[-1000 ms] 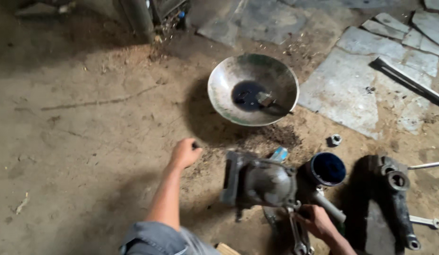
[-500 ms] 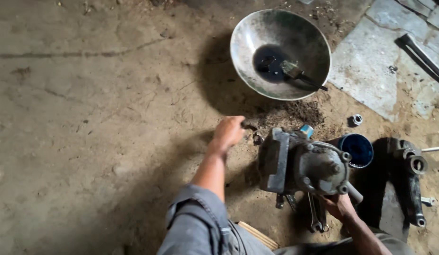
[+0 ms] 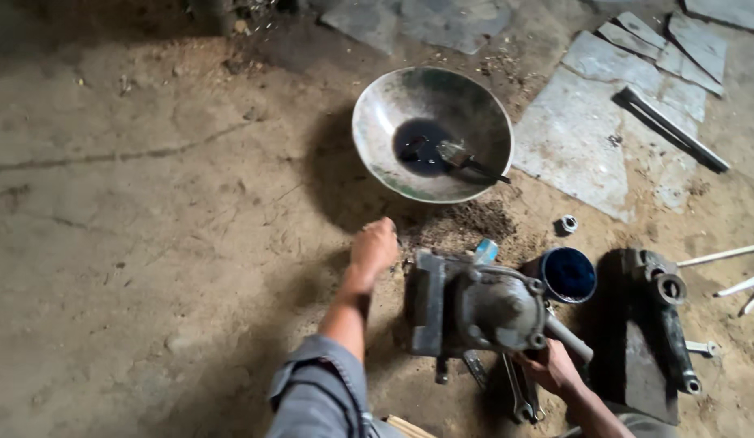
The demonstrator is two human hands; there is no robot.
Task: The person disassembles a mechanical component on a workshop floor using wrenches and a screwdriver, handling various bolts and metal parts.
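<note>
- Our left hand is curled into a loose fist just above the dirt floor; whether it has anything in its grip, we cannot tell. Its grey sleeve comes up from the near edge.
- Our right hand is closed around the short shaft end at the near right of the grey cast-metal gear housing, holding it steady.
- That housing sits on the floor between our two hands, just right of the left hand and touching the right one. Its long axis runs left to right, from a flat flange on the left to the rounded body and shaft on the right. Our right hand is the nearer of the two; the left is close beside the flange but apart from it.
- Flat steel spanners lie under the near side of the housing, partly hidden.
- Farther away stands a wide, shallow, battered metal bowl with a pool of dark oil at its bottom and a small brush resting in it.
- Just right of the housing is a small round blue can with dark liquid inside; past it lies a small metal nut.
- At the right lies a dark, greasy cast arm with ring bosses.
</note>
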